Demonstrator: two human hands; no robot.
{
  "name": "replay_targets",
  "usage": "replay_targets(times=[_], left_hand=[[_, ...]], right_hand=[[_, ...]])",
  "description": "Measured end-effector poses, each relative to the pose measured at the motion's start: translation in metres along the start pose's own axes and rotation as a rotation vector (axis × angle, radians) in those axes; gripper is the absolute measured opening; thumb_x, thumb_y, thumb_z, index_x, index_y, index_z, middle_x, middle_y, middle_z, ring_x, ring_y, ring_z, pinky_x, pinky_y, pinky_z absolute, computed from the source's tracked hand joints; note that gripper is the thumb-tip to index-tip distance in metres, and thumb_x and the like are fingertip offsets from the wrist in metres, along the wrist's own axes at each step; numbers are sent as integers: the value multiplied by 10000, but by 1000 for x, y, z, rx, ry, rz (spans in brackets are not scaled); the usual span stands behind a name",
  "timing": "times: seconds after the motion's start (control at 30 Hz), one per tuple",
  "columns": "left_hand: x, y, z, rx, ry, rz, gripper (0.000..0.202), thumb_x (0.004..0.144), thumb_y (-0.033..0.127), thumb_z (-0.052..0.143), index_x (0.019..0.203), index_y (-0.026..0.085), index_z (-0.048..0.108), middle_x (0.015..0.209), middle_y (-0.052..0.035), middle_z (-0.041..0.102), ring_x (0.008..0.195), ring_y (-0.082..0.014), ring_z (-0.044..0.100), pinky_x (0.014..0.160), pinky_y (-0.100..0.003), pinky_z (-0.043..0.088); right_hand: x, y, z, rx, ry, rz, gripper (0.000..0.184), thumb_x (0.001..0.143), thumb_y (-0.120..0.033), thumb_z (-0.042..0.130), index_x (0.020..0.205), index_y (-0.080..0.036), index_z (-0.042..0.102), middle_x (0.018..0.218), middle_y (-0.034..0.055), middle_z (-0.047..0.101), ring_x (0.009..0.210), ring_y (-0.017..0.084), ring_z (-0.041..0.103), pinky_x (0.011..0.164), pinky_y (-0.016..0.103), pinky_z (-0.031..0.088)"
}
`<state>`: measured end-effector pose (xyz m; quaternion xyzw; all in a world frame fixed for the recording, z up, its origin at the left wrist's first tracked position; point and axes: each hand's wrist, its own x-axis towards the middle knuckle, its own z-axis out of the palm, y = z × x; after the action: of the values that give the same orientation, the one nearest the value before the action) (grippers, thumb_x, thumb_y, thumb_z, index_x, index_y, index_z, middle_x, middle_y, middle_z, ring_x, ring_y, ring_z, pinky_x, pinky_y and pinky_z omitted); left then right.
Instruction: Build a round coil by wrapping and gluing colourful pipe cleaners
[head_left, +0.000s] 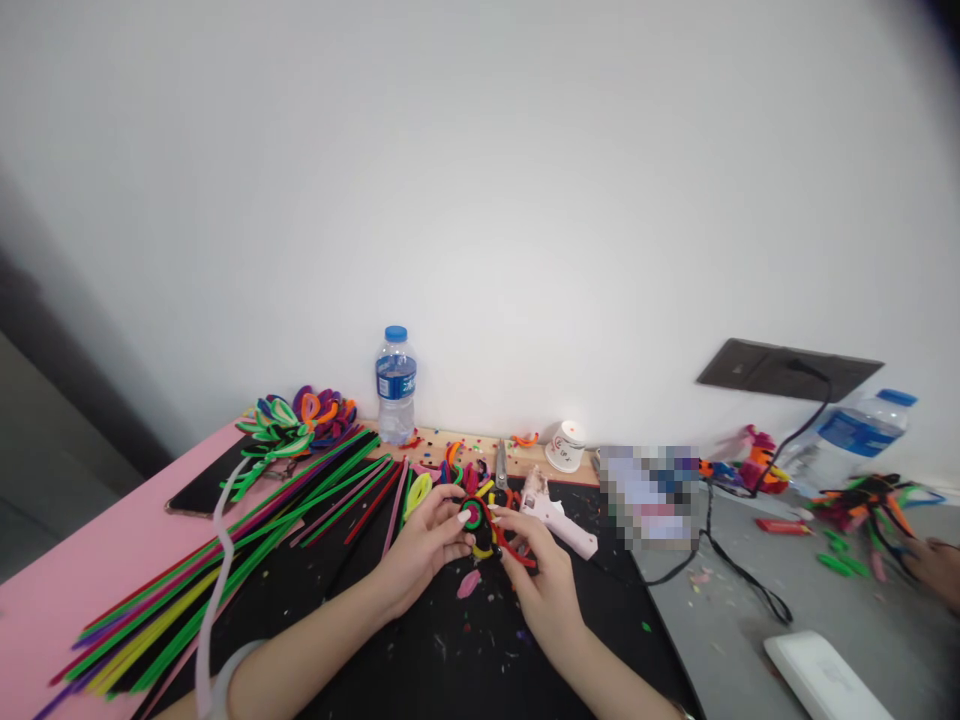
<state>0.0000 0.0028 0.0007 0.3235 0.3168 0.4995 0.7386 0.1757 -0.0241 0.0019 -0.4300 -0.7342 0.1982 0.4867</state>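
Pinching one small fuzzy piece (pixel 474 509), the left hand (pixel 422 545) and the right hand (pixel 547 578) sit close together over the black mat (pixel 420 645). Both grips are narrow, fingers holding the piece from 9 and 3 o'clock. From it, one clear bottle (pixel 396 405) stands at 11 o'clock; its blue label (pixel 396 378) has white writing too small to read. A second bottle (pixel 855 435), blue label too, is between 2 and 3. One white cup (pixel 565 448) at 2 has red and black marks I can't read. One pair of scissors (pixel 501 468) is at 1, one pink glue gun (pixel 564 523) at 3, one pink loop (pixel 469 583) at 6. Fuzzy sticks (pixel 225 570) at 9 are too many to count. One co-worker's hand (pixel 934 570) is well apart, at 3.
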Motion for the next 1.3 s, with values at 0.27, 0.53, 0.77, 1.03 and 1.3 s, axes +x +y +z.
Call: replay_targets(times=[0.27,0.53,0.77,1.03,1.3], left_hand=[[-2,1,1,69,-54,-20,268,738,259,723,951,232,564,774,35,583,585,-73,539,592,-213,439],[-2,-4,-3,102,-133,-18,217,781,213,684,961,218,563,772,39,567,594,-64,528,573,-195,431],[-3,-2,0,107,-158,-15,235,772,217,699,956,219,552,781,39,571,565,-49,519,547,-184,426],[-5,0,2,177,-243,-45,262,779,242,687,968,234,506,772,47,564,507,-55,532,487,-198,417],[-4,-3,2,225,-275,-38,235,788,252,674,946,222,503,772,49,549,511,-63,545,481,-210,424]], right_hand=[[1,-2,-1,52,40,51,252,808,-85,517,986,-204,650,989,85,720,922,234,672,684,295,567],[3,-4,-1,68,56,67,231,814,-87,502,948,-213,643,923,57,704,877,215,659,740,305,542],[3,-2,0,86,40,108,206,842,-109,486,950,-203,635,866,55,682,780,203,643,698,306,520],[-2,5,5,187,36,182,175,880,-165,469,959,-206,619,832,43,641,600,161,575,552,272,477],[-1,4,5,197,43,217,141,898,-228,470,893,-192,606,682,4,566,531,149,522,506,260,434]])
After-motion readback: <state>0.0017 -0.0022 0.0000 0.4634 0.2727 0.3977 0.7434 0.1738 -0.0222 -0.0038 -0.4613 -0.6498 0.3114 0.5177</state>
